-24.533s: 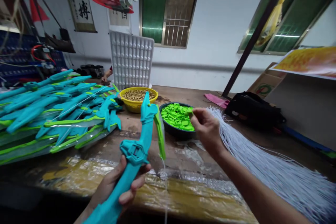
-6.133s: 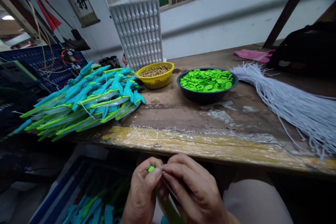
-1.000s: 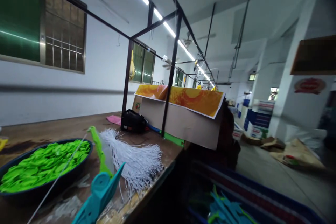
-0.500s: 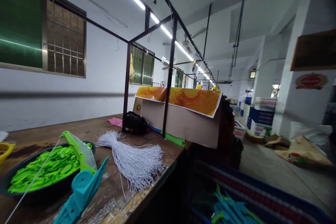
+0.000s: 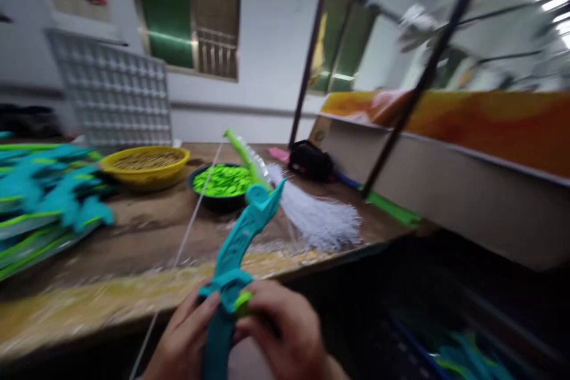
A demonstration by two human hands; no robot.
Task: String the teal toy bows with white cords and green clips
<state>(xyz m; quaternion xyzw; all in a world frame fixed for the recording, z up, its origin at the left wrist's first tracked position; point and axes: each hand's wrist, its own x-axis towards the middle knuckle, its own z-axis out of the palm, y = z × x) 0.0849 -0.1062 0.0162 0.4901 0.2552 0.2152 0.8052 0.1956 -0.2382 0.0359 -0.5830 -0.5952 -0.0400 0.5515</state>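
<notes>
A teal plastic toy bow (image 5: pixel 238 243) stands tilted in front of me. It has a green upper limb (image 5: pixel 243 151) and a white string (image 5: pixel 192 219) running down on its left. My left hand (image 5: pixel 187 332) is closed around the bow's grip. Between the fingers of my right hand (image 5: pixel 289 326) is a small green plastic piece (image 5: pixel 243 301), pressed against the side of the bow; its shape is mostly hidden. Behind the bow, a dark bowl (image 5: pixel 218 205) holds many similar green pieces. A bundle of white strings (image 5: pixel 318 217) lies to its right on the table.
At left, several teal and green bows (image 5: pixel 48 190) are piled on the worn table (image 5: pixel 133 237). Beyond them stands a yellow bowl (image 5: pixel 146 177) of small brownish pieces. A black bag (image 5: pixel 310 160) rests near the frame post (image 5: pixel 401 113). More bows lie in a dark crate (image 5: pixel 414 344) at lower right.
My view has turned left and down, bringing the bow pile and yellow bowl into sight. Both hands now show, holding the bow and a green piece.
</notes>
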